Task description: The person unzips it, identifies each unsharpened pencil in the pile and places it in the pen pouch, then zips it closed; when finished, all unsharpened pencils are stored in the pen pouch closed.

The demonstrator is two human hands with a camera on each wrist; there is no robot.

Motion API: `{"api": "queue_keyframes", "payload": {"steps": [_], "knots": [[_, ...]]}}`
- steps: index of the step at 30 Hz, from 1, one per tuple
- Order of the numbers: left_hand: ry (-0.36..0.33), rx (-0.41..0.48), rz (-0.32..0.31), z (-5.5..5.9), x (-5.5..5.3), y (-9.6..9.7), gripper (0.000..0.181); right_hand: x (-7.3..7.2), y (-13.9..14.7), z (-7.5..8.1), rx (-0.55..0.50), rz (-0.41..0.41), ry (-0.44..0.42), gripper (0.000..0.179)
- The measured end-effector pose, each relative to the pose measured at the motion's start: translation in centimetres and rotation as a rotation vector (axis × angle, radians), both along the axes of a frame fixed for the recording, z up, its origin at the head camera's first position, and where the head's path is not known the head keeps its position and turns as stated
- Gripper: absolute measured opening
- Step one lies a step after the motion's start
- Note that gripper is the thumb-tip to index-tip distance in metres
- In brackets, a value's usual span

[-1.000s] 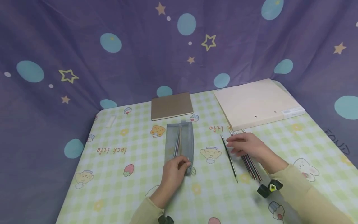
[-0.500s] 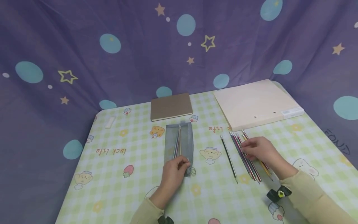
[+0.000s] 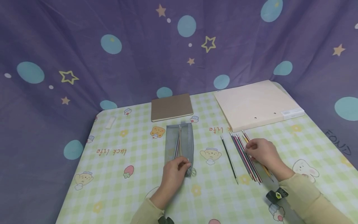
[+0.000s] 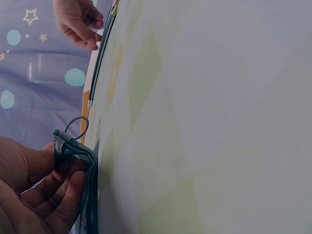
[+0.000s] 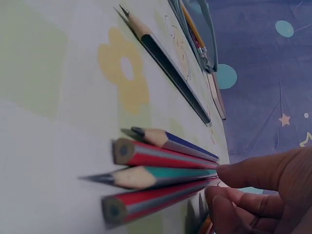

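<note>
My left hand (image 3: 174, 172) grips the near, open-mouthed end of a grey-blue mesh pencil case (image 3: 188, 137); its cord loop hangs beside my fingers in the left wrist view. Through the mesh, several pencils (image 3: 180, 140) lie lengthwise inside. At a bunch of pencils (image 3: 242, 157) on the table, my right hand (image 3: 263, 152) has thumb and forefinger around the far part of a red-and-silver pencil (image 5: 161, 202). Beside it are a green pencil (image 5: 170, 174) and another red one. A yellow pencil (image 3: 269, 174) lies partly under that hand. One dark green pencil (image 3: 229, 158) lies apart to the left.
A brown notebook (image 3: 172, 107) lies behind the pencil case. At the back right is a large cream folder (image 3: 257, 102), its near edge close to the pencil ends. A white eraser (image 3: 110, 122) sits far left on the checked tablecloth (image 3: 112, 168). A purple curtain (image 3: 139, 62) hangs behind.
My right hand has shifted rightward across the bunch, uncovering the pencils on its left side, and its thumb and fingers have closed together. My left hand keeps its grip on the pencil case.
</note>
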State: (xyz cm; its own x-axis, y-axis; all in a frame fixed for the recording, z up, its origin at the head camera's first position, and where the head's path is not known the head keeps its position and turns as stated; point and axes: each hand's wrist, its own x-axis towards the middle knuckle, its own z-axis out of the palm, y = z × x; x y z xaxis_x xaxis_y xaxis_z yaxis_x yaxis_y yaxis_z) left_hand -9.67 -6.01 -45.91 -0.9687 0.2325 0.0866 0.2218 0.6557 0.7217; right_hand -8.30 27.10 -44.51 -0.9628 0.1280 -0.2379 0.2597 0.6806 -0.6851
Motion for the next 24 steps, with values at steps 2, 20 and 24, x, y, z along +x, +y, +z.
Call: {"api": "queue_keyframes", "payload": {"steps": [2, 20, 24], "knots": [[0.002, 0.0, -0.004, 0.0, 0.0, 0.0, 0.009, 0.0, 0.0, -0.1, 0.031, 0.006, 0.009, 0.021], [0.027, 0.002, -0.005, 0.0, 0.1, 0.0, 0.01, -0.6, -1.2, -0.1, 0.307, 0.03, -0.004, 0.017], [0.018, -0.008, 0.0, 0.0, 0.0, 0.0, 0.009, -0.7, -1.4, -0.1, 0.319, 0.033, -0.021, 0.014]]}}
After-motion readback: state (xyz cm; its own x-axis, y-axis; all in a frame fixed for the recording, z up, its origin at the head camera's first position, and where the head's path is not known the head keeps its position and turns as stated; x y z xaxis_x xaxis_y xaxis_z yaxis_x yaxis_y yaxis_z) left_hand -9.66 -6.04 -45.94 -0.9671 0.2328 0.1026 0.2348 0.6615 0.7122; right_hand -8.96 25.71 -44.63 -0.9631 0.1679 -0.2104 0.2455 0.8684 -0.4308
